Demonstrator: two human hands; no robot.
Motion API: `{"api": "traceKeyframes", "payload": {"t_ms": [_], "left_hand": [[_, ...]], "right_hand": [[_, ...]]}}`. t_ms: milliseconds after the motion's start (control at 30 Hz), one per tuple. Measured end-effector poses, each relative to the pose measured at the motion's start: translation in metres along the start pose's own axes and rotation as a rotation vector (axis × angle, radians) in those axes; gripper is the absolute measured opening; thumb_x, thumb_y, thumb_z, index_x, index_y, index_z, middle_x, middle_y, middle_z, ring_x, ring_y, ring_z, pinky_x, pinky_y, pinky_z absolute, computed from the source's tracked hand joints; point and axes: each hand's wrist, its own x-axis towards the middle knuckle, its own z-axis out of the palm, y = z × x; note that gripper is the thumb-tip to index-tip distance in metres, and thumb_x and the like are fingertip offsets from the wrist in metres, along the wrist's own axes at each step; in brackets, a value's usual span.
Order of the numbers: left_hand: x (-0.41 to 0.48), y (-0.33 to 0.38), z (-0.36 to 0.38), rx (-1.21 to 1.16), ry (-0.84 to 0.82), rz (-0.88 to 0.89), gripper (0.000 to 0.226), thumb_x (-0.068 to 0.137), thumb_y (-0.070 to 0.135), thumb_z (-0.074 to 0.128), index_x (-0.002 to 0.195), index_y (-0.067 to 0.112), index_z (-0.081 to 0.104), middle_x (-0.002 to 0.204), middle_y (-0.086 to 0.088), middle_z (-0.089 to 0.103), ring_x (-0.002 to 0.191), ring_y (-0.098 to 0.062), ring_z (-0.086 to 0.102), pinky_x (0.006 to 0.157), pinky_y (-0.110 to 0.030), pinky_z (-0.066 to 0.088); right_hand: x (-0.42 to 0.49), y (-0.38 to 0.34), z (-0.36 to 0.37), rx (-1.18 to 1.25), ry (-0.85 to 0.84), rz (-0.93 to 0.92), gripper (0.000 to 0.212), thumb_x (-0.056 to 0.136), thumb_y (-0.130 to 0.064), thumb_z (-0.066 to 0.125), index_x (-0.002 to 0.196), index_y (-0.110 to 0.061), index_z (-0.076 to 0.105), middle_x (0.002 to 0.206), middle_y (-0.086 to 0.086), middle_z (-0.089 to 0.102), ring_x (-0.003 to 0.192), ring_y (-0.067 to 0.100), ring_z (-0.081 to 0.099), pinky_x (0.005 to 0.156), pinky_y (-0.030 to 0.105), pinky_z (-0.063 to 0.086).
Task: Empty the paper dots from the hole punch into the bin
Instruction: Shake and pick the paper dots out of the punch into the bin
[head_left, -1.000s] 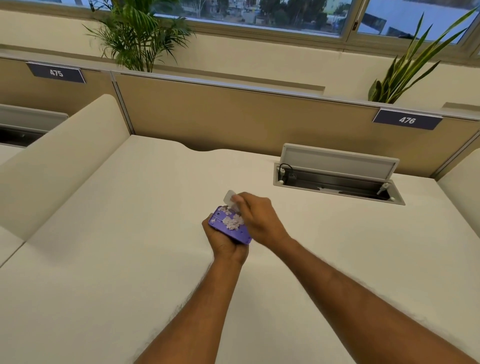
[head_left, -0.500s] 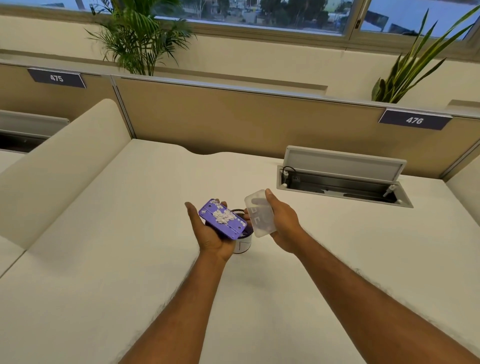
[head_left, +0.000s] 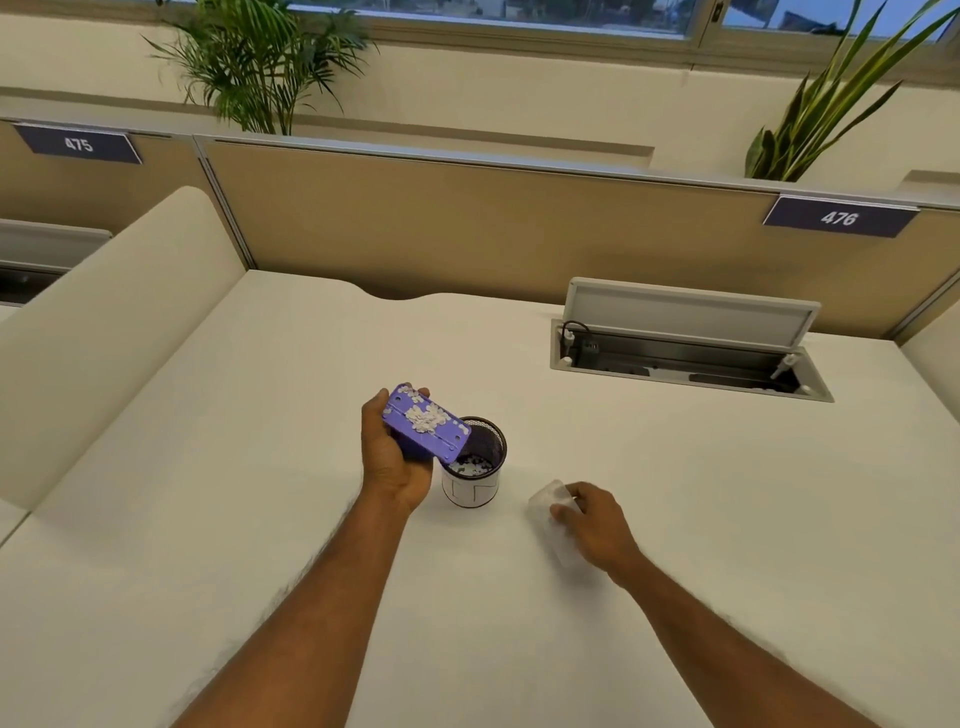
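Observation:
My left hand (head_left: 392, 457) grips a purple hole punch (head_left: 423, 423), turned underside up and tilted toward the right, with white paper dots (head_left: 425, 417) heaped on it. Its lower end hangs over the rim of a small round mesh bin (head_left: 474, 475) standing on the white desk; more paper dots lie inside the bin. To the right, my right hand (head_left: 595, 525) rests low on the desk, fingers on the clear plastic tray cover (head_left: 551, 512) of the punch, which touches the desk surface.
The white desk (head_left: 260, 493) has a padded divider (head_left: 104, 322) on the left. An open cable hatch (head_left: 685, 345) sits at the back right. A tan partition (head_left: 467, 223) with labels 475 and 476 runs behind, with plants above it.
My right hand pulled the clear cover off the punch and carried it down to the desk on the right. My left hand tilted the punch over the bin, which has come into view.

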Motion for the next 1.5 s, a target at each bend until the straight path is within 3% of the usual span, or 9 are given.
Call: {"api": "traceKeyframes", "payload": {"t_ms": [167, 300, 367, 500, 667, 1033, 1300, 1500], "left_hand": [[0.005, -0.001, 0.003, 0.035, -0.003, -0.022, 0.025, 0.088, 0.035, 0.044, 0.082, 0.019, 0.063, 0.071, 0.001, 0.072, 0.074, -0.017, 0.060, 0.074, -0.033, 0.050], [0.009, -0.002, 0.005, 0.056, 0.023, -0.022, 0.025, 0.088, 0.037, 0.046, 0.085, 0.019, 0.063, 0.069, 0.001, 0.073, 0.076, -0.018, 0.061, 0.075, -0.034, 0.051], [0.010, -0.002, 0.009, 0.055, 0.023, -0.031, 0.025, 0.088, 0.037, 0.047, 0.084, 0.018, 0.063, 0.068, 0.000, 0.073, 0.076, -0.018, 0.061, 0.076, -0.035, 0.051], [0.012, 0.000, 0.016, 0.077, 0.021, -0.048, 0.027, 0.089, 0.038, 0.046, 0.085, 0.017, 0.063, 0.075, -0.003, 0.070, 0.075, -0.018, 0.061, 0.074, -0.034, 0.052], [0.014, 0.001, 0.017, 0.108, -0.004, -0.091, 0.031, 0.087, 0.043, 0.046, 0.089, 0.017, 0.064, 0.075, -0.003, 0.070, 0.069, -0.018, 0.064, 0.065, -0.032, 0.056], [0.017, -0.002, 0.012, 0.196, -0.055, -0.116, 0.034, 0.090, 0.045, 0.044, 0.089, 0.021, 0.067, 0.075, 0.000, 0.073, 0.073, -0.019, 0.064, 0.066, -0.035, 0.057], [0.024, -0.002, 0.007, 0.252, 0.005, -0.114, 0.035, 0.089, 0.047, 0.046, 0.095, 0.019, 0.065, 0.086, -0.005, 0.068, 0.075, -0.021, 0.064, 0.064, -0.035, 0.058], [0.028, 0.000, 0.006, 0.299, 0.041, -0.056, 0.033, 0.091, 0.044, 0.044, 0.093, 0.018, 0.065, 0.082, -0.002, 0.071, 0.072, -0.018, 0.065, 0.061, -0.030, 0.058]], "right_hand": [[0.008, 0.026, 0.008, -0.206, -0.011, -0.055, 0.018, 0.085, -0.019, 0.060, 0.102, -0.013, 0.063, 0.092, 0.001, 0.065, 0.084, 0.020, 0.060, 0.065, 0.022, 0.042], [0.008, 0.035, 0.006, -0.435, 0.088, -0.140, 0.038, 0.082, -0.034, 0.065, 0.117, -0.022, 0.058, 0.110, 0.000, 0.056, 0.107, 0.021, 0.051, 0.090, 0.037, 0.039], [0.010, 0.026, 0.000, -0.533, 0.154, -0.280, 0.040, 0.082, -0.041, 0.063, 0.118, -0.026, 0.059, 0.113, -0.001, 0.052, 0.109, 0.021, 0.046, 0.089, 0.037, 0.033], [0.017, -0.045, -0.005, -0.443, 0.181, -0.634, 0.027, 0.087, -0.039, 0.051, 0.108, -0.028, 0.064, 0.107, -0.002, 0.055, 0.104, 0.019, 0.046, 0.085, 0.036, 0.032], [0.029, -0.147, 0.003, -0.592, 0.045, -0.979, 0.029, 0.092, -0.032, 0.049, 0.115, -0.020, 0.064, 0.113, 0.006, 0.059, 0.105, 0.022, 0.049, 0.086, 0.037, 0.036], [0.050, -0.166, 0.019, -0.855, -0.051, -0.979, 0.043, 0.091, -0.035, 0.036, 0.130, -0.029, 0.054, 0.122, 0.005, 0.057, 0.115, 0.025, 0.046, 0.096, 0.047, 0.026], [0.050, -0.147, 0.020, -0.801, -0.057, -0.950, 0.041, 0.091, -0.040, 0.039, 0.126, -0.029, 0.057, 0.124, 0.006, 0.057, 0.116, 0.025, 0.046, 0.096, 0.046, 0.028], [0.045, -0.131, 0.022, -0.698, -0.066, -0.949, 0.033, 0.092, -0.034, 0.054, 0.122, -0.021, 0.062, 0.121, 0.007, 0.059, 0.113, 0.024, 0.048, 0.091, 0.042, 0.034]]}}
